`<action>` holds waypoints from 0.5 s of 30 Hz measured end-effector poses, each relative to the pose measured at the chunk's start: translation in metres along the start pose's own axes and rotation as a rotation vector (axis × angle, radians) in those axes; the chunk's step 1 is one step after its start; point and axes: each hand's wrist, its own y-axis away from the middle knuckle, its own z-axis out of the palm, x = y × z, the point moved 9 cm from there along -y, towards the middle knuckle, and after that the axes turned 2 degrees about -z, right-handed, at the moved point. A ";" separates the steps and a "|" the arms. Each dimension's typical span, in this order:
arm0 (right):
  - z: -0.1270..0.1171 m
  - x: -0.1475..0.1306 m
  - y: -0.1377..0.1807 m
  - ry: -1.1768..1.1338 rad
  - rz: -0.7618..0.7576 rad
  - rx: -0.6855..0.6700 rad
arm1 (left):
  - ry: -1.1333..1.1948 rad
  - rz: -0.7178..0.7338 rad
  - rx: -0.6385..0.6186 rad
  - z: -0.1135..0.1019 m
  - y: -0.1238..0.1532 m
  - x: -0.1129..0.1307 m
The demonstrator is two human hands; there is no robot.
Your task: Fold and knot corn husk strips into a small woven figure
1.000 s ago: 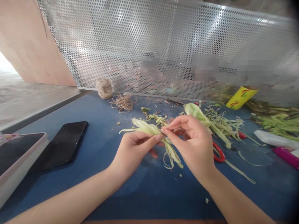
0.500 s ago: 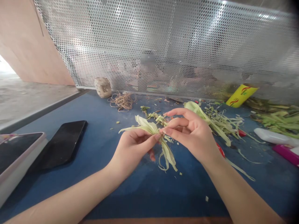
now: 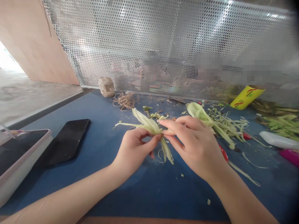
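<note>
From where I stand, the left hand (image 3: 137, 146) pinches a pale green bundle of soft, leaf-like strips (image 3: 146, 119) between thumb and fingers, just above the middle of the dark blue table (image 3: 140, 193). The grip sits at the bundle's narrow waist, presumably because that spot gathers the strips while leaving both ends free to fan out, one up and leftward, the other hanging down. The right hand (image 3: 198, 143) meets it there, its fingertips at the waist; whether they grasp something thin or merely touch, I cannot tell. Holding both so close likely steadies such limp material

A red looped handle (image 3: 223, 152), partly covered by the right wrist, lies within easy reach on that side, as does a heap of shredded pale green strips (image 3: 230, 123), with a broad pale green leaf (image 3: 195, 109) beside it. Farther back sits a loose tangle of tan twine (image 3: 125, 100), next to a squat beige cylinder (image 3: 106, 87). The flat black phone (image 3: 65, 141) lies to the left, perhaps there to be apart from the plant scraps
</note>
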 end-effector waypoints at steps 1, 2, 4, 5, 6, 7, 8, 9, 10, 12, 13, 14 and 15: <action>0.001 -0.002 0.000 0.019 0.001 0.000 | -0.020 0.008 0.011 -0.001 0.000 0.000; 0.002 -0.002 0.001 0.025 0.015 -0.003 | -0.043 0.018 0.023 -0.002 0.000 0.001; 0.004 0.001 0.002 0.003 0.087 -0.002 | -0.092 0.047 0.055 -0.004 0.000 0.004; 0.005 0.003 0.003 -0.016 0.135 0.003 | -0.117 0.064 0.071 -0.006 0.000 0.006; 0.005 0.006 0.004 -0.032 0.179 0.011 | -0.137 0.080 0.086 -0.007 0.001 0.008; 0.005 0.008 0.005 -0.039 0.210 0.018 | -0.151 0.095 0.099 -0.008 0.001 0.010; 0.005 0.008 0.006 -0.038 0.226 0.025 | -0.155 0.103 0.108 -0.008 0.001 0.011; 0.005 0.008 0.006 -0.030 0.227 0.030 | -0.148 0.105 0.112 -0.008 0.001 0.012; 0.006 0.006 0.007 -0.019 0.220 0.032 | -0.130 0.102 0.114 -0.008 0.001 0.012; 0.005 0.005 0.007 0.006 0.213 0.048 | -0.072 0.081 0.113 -0.008 0.001 0.011; 0.005 0.005 0.008 0.018 0.216 0.060 | -0.043 0.065 0.113 -0.009 0.001 0.010; 0.004 0.006 0.009 0.030 0.218 0.075 | -0.018 0.045 0.113 -0.009 0.000 0.009; 0.004 0.006 0.009 0.035 0.213 0.089 | 0.002 0.026 0.113 -0.009 0.000 0.008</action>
